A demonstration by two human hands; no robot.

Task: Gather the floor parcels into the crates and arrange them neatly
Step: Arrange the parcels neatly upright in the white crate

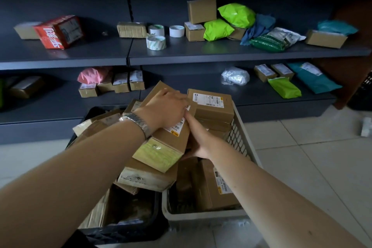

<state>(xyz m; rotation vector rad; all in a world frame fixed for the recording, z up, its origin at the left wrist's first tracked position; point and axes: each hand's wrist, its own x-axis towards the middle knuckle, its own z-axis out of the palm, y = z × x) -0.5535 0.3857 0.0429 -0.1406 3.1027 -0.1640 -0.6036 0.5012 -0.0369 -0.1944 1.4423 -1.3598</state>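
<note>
Two crates stand side by side on the floor: a black crate [124,231] at the left and a white crate [239,139] at the right, both heaped with brown cardboard parcels. A long brown parcel [167,143] with a white label and a yellowish taped end lies tilted across the heap between them. My left hand [165,110], with a metal watch at the wrist, rests on top of this parcel, fingers curled over its far part. My right hand [198,137] holds its right side from below. A labelled box [211,104] sits at the white crate's far end.
Dark shelves [201,54] behind the crates carry cardboard boxes, green and teal mailer bags [237,14], a red carton [59,31] and tape rolls [156,42]. Pale floor tiles [312,157] lie to the right, with a small white item [366,127] and a dark basket [362,94].
</note>
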